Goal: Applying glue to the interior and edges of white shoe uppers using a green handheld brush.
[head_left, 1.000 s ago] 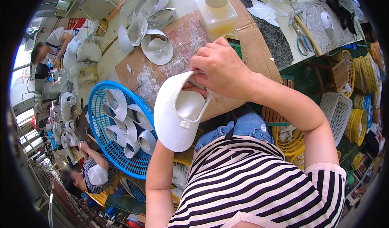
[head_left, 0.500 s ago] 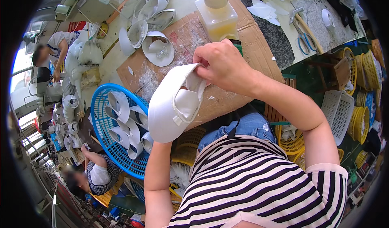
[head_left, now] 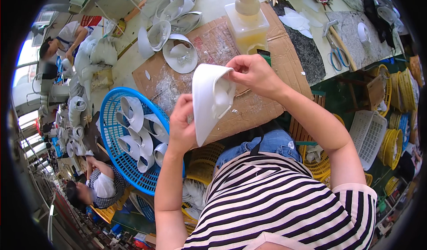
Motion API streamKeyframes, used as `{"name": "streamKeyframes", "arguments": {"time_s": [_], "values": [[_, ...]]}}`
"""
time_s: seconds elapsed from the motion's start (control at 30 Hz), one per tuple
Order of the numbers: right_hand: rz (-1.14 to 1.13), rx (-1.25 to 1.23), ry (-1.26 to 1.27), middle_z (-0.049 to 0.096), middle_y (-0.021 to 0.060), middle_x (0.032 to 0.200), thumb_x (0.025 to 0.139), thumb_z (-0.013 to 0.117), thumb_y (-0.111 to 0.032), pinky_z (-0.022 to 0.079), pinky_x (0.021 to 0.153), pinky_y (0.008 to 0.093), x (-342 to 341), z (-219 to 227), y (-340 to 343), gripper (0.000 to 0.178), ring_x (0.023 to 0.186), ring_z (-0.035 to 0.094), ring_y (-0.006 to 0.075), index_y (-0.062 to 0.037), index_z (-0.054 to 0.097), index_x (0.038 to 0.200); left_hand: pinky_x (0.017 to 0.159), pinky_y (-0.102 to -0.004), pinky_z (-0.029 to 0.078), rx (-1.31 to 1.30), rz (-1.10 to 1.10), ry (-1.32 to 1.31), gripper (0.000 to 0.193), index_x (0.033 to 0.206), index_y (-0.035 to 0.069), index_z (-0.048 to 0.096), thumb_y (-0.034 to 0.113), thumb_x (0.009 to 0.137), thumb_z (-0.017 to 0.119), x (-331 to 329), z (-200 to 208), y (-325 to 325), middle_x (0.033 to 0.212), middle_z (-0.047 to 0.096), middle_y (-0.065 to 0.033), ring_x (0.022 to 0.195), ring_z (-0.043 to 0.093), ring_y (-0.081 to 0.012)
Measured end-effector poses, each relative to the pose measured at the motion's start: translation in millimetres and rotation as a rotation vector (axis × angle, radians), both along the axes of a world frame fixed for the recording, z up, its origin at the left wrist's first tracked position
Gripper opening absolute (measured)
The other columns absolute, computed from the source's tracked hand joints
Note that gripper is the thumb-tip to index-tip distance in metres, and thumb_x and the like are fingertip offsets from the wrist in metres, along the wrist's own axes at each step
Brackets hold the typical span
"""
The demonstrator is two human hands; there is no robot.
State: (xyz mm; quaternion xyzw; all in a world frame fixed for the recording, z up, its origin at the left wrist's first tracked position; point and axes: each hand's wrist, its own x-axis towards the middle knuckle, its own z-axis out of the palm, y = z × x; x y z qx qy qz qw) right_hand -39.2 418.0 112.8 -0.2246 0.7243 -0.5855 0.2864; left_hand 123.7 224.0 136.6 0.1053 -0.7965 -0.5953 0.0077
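A white shoe upper (head_left: 204,99) is held up between my hands, above the near part of the cardboard sheet (head_left: 271,94). My right hand (head_left: 258,74) is closed, pinching the upper's top right edge between thumb and fingers. On its left side my left hand (head_left: 181,123) grips the upper; some of those fingers are hidden behind it. The folded inner side of the upper faces right. Just beyond my right hand stands a square bottle (head_left: 247,30) of yellowish liquid with a nozzle top.
A blue basket (head_left: 104,130) of white uppers stands at left. More uppers (head_left: 180,56) lie at the table's back left, one with beads. Scissors (head_left: 336,56) and a hammer (head_left: 340,39) lie back right. Two other people (head_left: 66,45) sit or stand at far left.
The upper has turned upright and shifted right, so its broad outer face now points left. My left hand, hidden behind it before, has come into sight at its left side.
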Motion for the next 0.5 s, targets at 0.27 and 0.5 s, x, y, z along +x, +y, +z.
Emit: {"name": "streamKeyframes", "arguments": {"time_s": [0.27, 0.5], "values": [[-0.129, -0.433, -0.493, 0.066, 0.006, 0.112, 0.087, 0.074, -0.013, 0.056, 0.085, 0.0269, 19.4, -34.4, 6.4, 0.043, 0.091, 0.065, 0.013, -0.0023, 0.058, 0.125, 0.072, -0.0302, 0.046, -0.478, 0.124, 0.087, 0.018, 0.096, 0.006, 0.074, 0.018, 0.082, 0.076, -37.4, 20.8, 33.0, 0.094, 0.061, -0.0066, 0.081, 0.056, -0.0189], [-0.065, -0.427, -0.532, 0.061, 0.0064, 0.118, 0.093, 0.066, -0.013, 0.052, 0.087, 0.0279, 33.7, -47.0, 17.7, 0.037, 0.104, 0.059, 0.0139, -0.0031, 0.055, 0.126, 0.079, -0.0373, 0.045, -0.756, -0.001, 0.066, 0.02, 0.09, 0.006, 0.073, 0.02, 0.078, 0.079, -42.7, 27.3, 44.7, 0.088, 0.057, -0.0084, 0.089, 0.055, -0.0267]]}}
